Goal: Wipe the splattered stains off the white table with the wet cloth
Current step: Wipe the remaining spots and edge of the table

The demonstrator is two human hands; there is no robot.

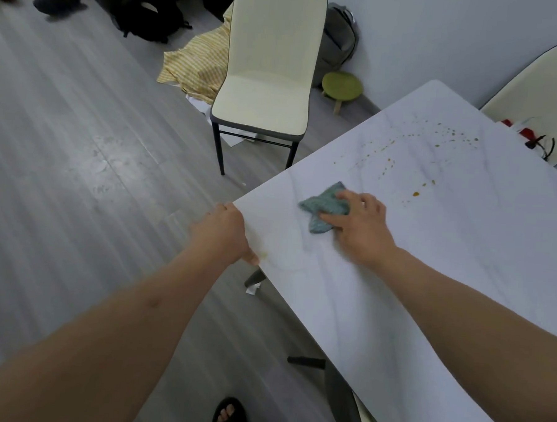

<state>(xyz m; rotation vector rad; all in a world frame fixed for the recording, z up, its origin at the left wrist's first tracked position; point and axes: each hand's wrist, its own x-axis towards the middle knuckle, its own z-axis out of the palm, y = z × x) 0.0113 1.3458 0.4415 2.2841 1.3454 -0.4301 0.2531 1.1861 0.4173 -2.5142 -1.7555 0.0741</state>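
The white table (428, 283) lies bare between the cloth (324, 210) and the brown stains (418, 173), so that stretch is open. The right hand (363, 228) presses the cloth near the table's left corner; the left hand (224, 233) grips that edge. Red and black clutter (532, 137) lies past the far edge. A cream chair (267, 91) stands apart from the corner.

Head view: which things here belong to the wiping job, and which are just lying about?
Job:
- white table
- brown stains
- blue-green cloth under the right hand
- left hand gripping the table edge

Lying about:
- cream chair
- green stool
- striped yellow fabric
- grey backpack
- black bag
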